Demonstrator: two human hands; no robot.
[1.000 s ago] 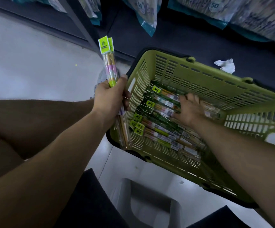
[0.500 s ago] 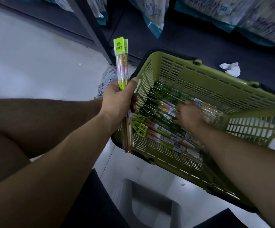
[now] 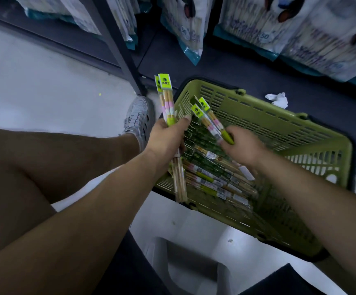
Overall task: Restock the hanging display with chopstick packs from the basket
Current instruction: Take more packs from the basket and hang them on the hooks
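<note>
A green plastic basket sits on the floor in front of me, with several chopstick packs lying in its bottom. My left hand grips two packs upright beside the basket's left rim, their yellow-green header cards on top. Above the pile, my right hand holds two more packs, tilted up and to the left toward my left hand. The hanging display's hooks are out of view.
A dark shelf base with hanging bags runs along the top. A shelf post stands left of the basket, near my grey shoe. A crumpled white paper lies behind the basket. A grey stool is below me.
My right hand has lifted two packs out of the pile and raised them toward my left hand. My left hand with its packs has stayed beside the basket rim.
</note>
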